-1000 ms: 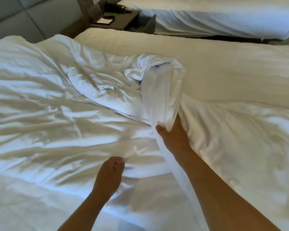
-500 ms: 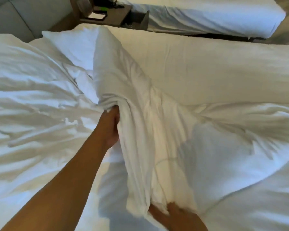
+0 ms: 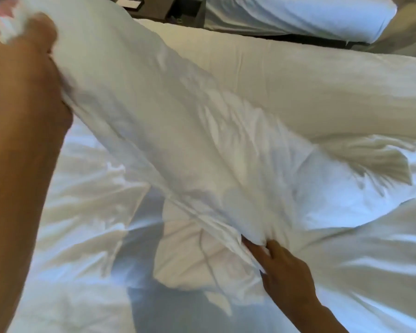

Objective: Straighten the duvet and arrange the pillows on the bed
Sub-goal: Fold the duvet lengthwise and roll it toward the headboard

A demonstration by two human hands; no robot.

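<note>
While both hands' fingers clench it, the duvet (image 3: pixel 178 131) stretches taut (left (image 3: pixel 22 75) high, right (image 3: pixel 283 265) low).

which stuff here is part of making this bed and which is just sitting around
Part of the job:
- crumpled white fabric duvet, stretched between both hands
- left hand, gripping its raised end
- right hand, pinching its lower edge
- white mattress sheet

Just lying about:
- second white-sheeted bed behind
- dark wooden nightstand between the beds
</note>
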